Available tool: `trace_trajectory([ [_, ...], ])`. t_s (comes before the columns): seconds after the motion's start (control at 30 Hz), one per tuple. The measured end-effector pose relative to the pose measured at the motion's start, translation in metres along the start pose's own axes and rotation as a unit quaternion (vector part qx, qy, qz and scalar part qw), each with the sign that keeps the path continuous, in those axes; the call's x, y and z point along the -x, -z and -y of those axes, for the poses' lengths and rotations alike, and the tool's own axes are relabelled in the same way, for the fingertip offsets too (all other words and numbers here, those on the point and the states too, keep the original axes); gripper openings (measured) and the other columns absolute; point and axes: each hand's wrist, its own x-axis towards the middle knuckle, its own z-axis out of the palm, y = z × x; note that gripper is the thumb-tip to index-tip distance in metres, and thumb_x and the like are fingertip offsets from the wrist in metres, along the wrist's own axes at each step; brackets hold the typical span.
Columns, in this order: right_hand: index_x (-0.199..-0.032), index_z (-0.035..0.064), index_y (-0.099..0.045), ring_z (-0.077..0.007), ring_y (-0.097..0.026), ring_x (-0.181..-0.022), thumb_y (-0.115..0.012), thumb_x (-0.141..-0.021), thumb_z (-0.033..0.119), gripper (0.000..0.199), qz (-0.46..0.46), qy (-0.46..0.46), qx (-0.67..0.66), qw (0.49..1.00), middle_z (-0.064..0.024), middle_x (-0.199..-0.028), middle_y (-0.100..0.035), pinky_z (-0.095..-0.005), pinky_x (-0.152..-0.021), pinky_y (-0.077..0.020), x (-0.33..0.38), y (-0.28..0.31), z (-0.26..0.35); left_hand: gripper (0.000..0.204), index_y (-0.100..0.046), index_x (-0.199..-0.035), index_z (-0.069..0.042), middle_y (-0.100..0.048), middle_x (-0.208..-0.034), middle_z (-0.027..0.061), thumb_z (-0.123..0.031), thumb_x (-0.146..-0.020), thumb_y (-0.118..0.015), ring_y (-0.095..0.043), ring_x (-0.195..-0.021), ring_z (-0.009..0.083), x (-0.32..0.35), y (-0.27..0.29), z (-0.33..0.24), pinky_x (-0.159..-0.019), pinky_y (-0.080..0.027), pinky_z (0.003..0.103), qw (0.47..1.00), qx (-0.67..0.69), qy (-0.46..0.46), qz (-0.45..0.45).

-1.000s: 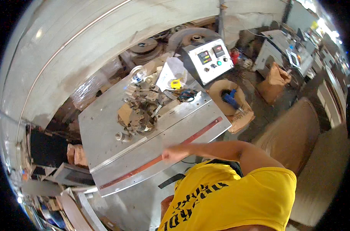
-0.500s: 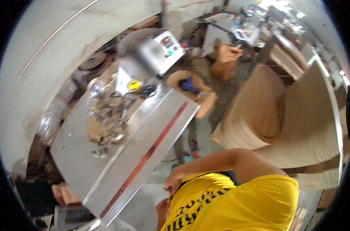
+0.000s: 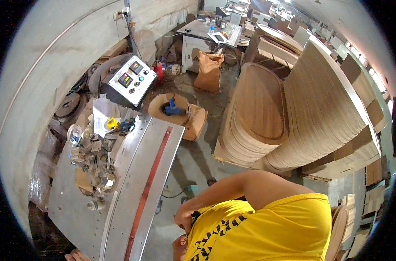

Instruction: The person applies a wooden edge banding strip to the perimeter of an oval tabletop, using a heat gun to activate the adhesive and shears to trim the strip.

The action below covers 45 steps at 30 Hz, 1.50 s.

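Observation:
In front of my yellow shirt [image 3: 267, 226], my right arm is bent across my body. My right hand [image 3: 183, 219] rests at the shirt's front with its fingers curled; whatever they hold, if anything, is hidden. Just below, my left hand [image 3: 179, 247] shows only in part, fingers bent inward, contents hidden. Both are to the right of a grey metal worktable [image 3: 163, 152] with a red strip [image 3: 148, 191], apart from it. At the bottom left edge, a skin-coloured shape [image 3: 77, 255] like fingers shows by the table; I cannot tell whose it is.
Wood scraps [image 3: 95, 163], a yellow tape measure [image 3: 112, 122] and a plastic bottle [image 3: 74, 135] lie on the worktable. Behind stands a control box [image 3: 132, 80]. A blue power drill [image 3: 174, 108] rests on cardboard. Tall stacks of curved wooden panels [image 3: 254, 108] fill the right; a brown sack [image 3: 208, 71] stands farther back.
My view has swung to the right and sharpened from a blur, so the table and control box sit farther left. My hands stay close together at the shirt's front.

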Motion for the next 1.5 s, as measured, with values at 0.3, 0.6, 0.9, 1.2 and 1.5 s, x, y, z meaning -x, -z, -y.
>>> trace_trajectory([
  [0.3, -0.084, -0.0033, -0.073, -0.0271, -0.06, -0.065, -0.075, -0.077, 0.036, 0.04, -0.107, 0.054, -0.056, 0.991, -0.0128, -0.076, -0.07, -0.0438, -0.062, -0.047, 0.01, -0.009, -0.046, 0.021, -0.061, -0.11, 0.004, -0.066, -0.093, 0.0042, -0.016, -0.105, -0.057, -0.06, -0.085, 0.0128, -0.016, -0.015, -0.011, -0.079, -0.048, 0.028, 0.997, -0.074, -0.005, -0.009],
  [0.6, -0.105, 0.0003, -0.071, -0.0172, -0.068, -0.082, -0.076, -0.084, 0.026, 0.034, -0.274, 0.05, -0.372, 0.885, -0.0079, -0.091, -0.072, -0.0323, -0.068, -0.0545, 0.06, -0.028, -0.085, 0.02, -0.06, -0.102, 0.0, -0.064, -0.089, 0.0013, -0.02, -0.104, -0.061, -0.056, -0.08, 0.0106, -0.004, -0.05, 0.022, -0.072, -0.047, 0.028, 0.991, -0.044, -0.057, -0.112],
  [0.9, -0.084, 0.0094, -0.049, -0.0108, -0.036, -0.05, -0.047, -0.104, 0.042, 0.038, -0.309, 0.106, -0.811, 0.486, -0.0002, -0.067, -0.045, -0.0253, -0.046, -0.0336, 0.215, -0.018, -0.111, 0.048, -0.064, -0.093, 0.0, -0.064, -0.078, 0.0008, -0.047, -0.102, -0.059, -0.054, -0.065, 0.0149, 0.054, -0.128, -0.061, -0.062, -0.046, 0.035, 0.93, 0.11, 0.078, -0.343],
  [1.2, -0.083, 0.0135, -0.046, -0.0075, -0.034, -0.044, -0.045, -0.102, 0.043, 0.035, -0.389, 0.047, -0.846, 0.362, 0.0043, -0.059, -0.039, -0.0226, -0.041, -0.0318, 0.319, -0.13, -0.159, 0.034, -0.046, -0.086, -0.012, -0.047, -0.067, 0.0004, -0.038, -0.103, -0.061, -0.047, -0.055, 0.0157, 0.045, -0.105, -0.034, -0.053, -0.045, 0.035, 0.878, 0.335, -0.083, -0.331],
  [1.5, -0.078, 0.0102, -0.058, -0.0087, -0.038, -0.047, -0.067, -0.092, 0.022, 0.021, -0.387, -0.156, -0.774, 0.476, 0.001, -0.058, -0.043, -0.0244, -0.044, -0.0302, 0.264, -0.223, -0.2, 0.023, -0.052, -0.083, -0.012, -0.047, -0.065, -0.0019, -0.018, -0.093, -0.071, -0.037, -0.046, 0.007, -0.004, -0.053, -0.106, -0.041, -0.029, 0.026, 0.937, 0.198, -0.034, -0.285],
])
